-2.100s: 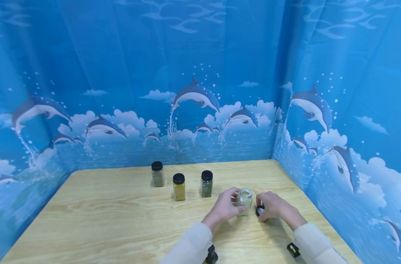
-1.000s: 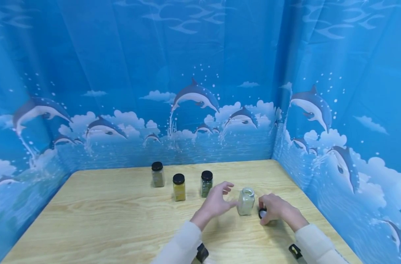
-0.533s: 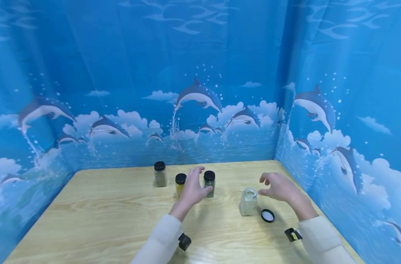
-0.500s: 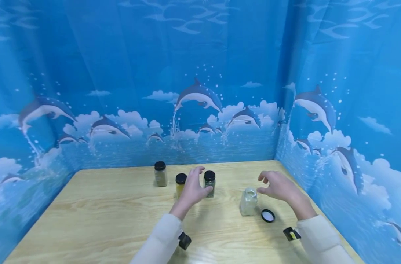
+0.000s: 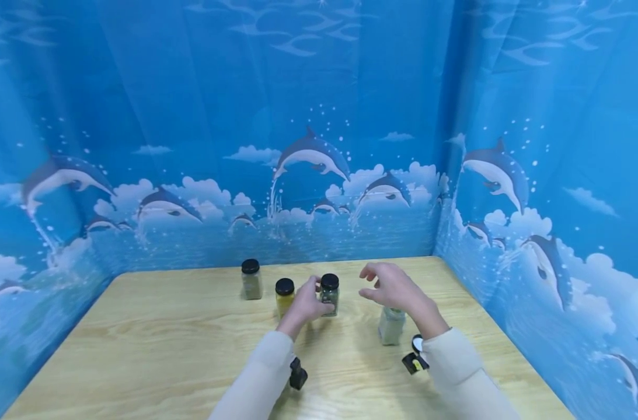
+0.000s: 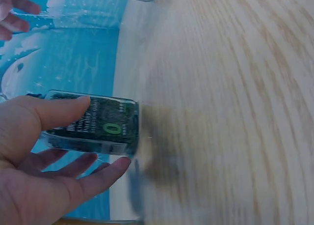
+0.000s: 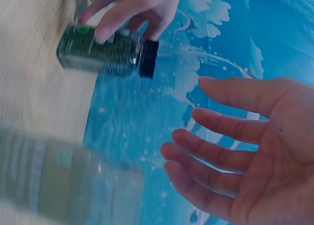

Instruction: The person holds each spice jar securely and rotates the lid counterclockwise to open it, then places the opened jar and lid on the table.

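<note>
My left hand (image 5: 305, 306) holds a square glass spice jar of dark green herbs (image 5: 330, 298) with a black lid. In the left wrist view the thumb lies across the label of this herb jar (image 6: 105, 126), and the fingers come round its other side. My right hand (image 5: 396, 289) is in the air to the right of it, fingers apart and loosely bent, holding nothing. Below that hand stands an uncapped glass jar with pale contents (image 5: 391, 328), its mouth hidden in the head view. Its black lid (image 5: 417, 342) lies beside it, partly covered by the wrist camera.
A yellow spice jar (image 5: 284, 298) stands just left of my left hand, partly behind it. Farther back and left is a capped jar of greyish-brown powder (image 5: 252, 284). The wooden table (image 5: 156, 338) ends at a blue dolphin-print curtain (image 5: 219, 233) behind and on the right.
My left hand let go of the uncapped jar, moved left and took hold of the herb jar. My right hand left the lid on the table, then rose and moved left over the uncapped jar.
</note>
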{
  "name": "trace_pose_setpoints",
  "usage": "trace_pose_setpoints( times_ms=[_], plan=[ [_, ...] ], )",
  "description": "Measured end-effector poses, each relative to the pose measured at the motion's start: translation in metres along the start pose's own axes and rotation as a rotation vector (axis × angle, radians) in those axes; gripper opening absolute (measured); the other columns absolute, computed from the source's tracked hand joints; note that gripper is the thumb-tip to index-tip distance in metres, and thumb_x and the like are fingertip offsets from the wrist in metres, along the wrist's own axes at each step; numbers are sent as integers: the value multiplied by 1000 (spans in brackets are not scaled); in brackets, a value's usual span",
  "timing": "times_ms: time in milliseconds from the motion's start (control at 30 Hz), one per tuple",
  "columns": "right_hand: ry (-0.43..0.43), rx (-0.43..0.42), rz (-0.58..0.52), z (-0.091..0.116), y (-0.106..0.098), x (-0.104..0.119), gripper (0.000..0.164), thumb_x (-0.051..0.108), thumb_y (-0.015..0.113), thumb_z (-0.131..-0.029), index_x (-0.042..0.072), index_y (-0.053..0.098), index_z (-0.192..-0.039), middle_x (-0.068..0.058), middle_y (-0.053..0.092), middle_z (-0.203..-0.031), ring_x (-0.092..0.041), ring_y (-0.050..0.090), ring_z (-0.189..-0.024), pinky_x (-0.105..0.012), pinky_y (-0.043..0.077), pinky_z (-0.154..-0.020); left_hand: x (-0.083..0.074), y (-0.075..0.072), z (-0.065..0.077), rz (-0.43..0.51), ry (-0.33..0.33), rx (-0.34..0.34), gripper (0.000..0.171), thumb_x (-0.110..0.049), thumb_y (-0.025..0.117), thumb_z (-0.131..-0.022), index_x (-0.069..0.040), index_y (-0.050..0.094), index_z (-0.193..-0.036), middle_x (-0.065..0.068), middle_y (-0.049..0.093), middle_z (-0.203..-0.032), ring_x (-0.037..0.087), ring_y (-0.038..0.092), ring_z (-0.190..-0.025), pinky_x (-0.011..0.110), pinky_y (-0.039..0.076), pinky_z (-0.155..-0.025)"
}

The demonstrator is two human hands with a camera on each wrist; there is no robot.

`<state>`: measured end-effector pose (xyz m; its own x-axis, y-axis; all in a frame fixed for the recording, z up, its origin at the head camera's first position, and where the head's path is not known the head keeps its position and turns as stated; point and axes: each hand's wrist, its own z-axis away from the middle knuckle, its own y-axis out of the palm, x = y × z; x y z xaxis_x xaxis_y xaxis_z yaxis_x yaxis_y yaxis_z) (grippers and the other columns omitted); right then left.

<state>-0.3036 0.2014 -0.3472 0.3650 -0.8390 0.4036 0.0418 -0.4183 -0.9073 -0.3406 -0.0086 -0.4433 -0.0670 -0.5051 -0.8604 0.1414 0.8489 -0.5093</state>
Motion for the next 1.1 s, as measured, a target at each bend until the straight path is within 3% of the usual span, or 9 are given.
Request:
trace_pose_setpoints(
  times_ms=[333,433,733,1100],
  plan=[
    [19,19,-59,-14,16,13,33,19,79,-89,7,70,-118,-14,73,-114,-27,71,-96,-41,62,-85,12,0,-3,1,25,22,57,-5,83,-83,-11,52,-131,20,63,-127,36,66,-114,55,58,-98],
    [33,25,-65,-14,20,14,33,19,80,-89,8,70,-118,-12,73,-114,-22,70,-94,-39,62,-84,11,-1,2,-30,37,29,57,-6,85,-81,-11,53,-128,20,65,-124,35,66,-111,54,59,-96],
    [38,37,-106,-11,30,17,32,17,81,-88,8,70,-117,-12,73,-113,-28,71,-99,-41,62,-86,12,-9,20,-85,128,75,56,-8,90,-74,-7,57,-119,19,69,-113,32,70,-97,50,61,-86],
    [-21,99,-171,-4,41,28,40,19,83,-86,7,69,-122,-13,72,-119,-33,70,-106,-42,63,-87,26,-22,41,13,152,87,52,-3,92,-65,-6,61,-107,19,70,-110,35,73,-99,52,62,-88]
  ],
)
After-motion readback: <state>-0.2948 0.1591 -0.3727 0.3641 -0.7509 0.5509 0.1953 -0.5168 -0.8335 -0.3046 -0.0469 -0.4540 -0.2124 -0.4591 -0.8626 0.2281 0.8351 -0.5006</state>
